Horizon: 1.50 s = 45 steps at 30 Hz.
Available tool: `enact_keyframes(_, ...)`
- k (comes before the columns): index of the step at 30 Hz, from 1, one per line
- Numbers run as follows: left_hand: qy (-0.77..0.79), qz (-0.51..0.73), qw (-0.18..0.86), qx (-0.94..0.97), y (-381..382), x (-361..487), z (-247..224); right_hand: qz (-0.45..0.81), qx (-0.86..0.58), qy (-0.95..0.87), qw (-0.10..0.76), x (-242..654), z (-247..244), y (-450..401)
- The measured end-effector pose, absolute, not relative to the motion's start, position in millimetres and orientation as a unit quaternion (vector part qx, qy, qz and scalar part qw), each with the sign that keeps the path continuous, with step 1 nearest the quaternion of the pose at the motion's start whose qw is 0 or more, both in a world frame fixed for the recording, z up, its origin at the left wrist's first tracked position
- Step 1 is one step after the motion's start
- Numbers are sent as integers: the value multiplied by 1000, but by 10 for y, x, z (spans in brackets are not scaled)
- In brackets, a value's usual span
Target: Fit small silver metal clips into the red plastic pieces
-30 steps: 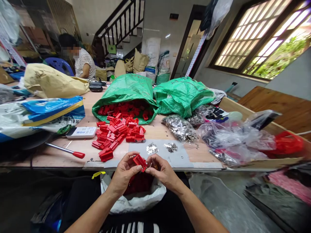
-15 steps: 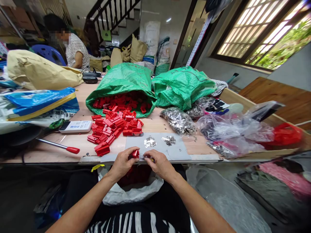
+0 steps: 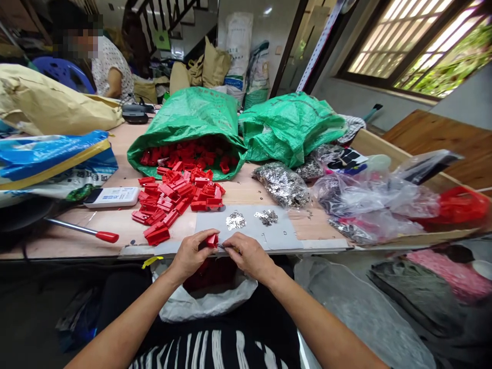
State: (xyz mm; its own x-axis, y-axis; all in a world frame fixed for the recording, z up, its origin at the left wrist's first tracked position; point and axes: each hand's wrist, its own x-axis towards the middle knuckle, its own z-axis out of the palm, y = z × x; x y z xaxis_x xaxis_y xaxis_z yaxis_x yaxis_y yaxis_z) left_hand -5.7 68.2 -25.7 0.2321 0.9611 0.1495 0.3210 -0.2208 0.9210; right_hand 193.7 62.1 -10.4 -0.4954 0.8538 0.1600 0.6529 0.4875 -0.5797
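Note:
Above the table's front edge, my left hand pinches a small red plastic part. My right hand is closed round a thin metal tool, whose tip meets the right side of the red part. Much of the tool is hidden by the fingers. Just beyond the hands, two small heaps of silvery metal pieces lie on a grey sheet. A pile of red parts spreads from a green sack at the left.
A second green sack and a bag of metal pieces lie at the right, beside a wooden tray of plastic bags. A red-tipped lever is at left. An open white sack hangs below the hands. A person sits back left.
The view has shifted slightly. The tool's tip now sits closer against the red part, and less of its shaft shows between my hands.

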Motion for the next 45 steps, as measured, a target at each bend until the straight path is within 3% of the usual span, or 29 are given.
enact_keyframes(10, 469, 387, 409, 680, 700, -53, -305, 167, -535, -816, 142, 1701, -24, 498)
enact_keyframes(20, 420, 365, 443, 703, 678, -136, -289, 288, -498, -783, 237, 1877, -8, 596)
enact_keyframes(45, 393, 364, 404, 741, 731, -130, -329, 294, -481, -804, 187, 1835, -18, 641)
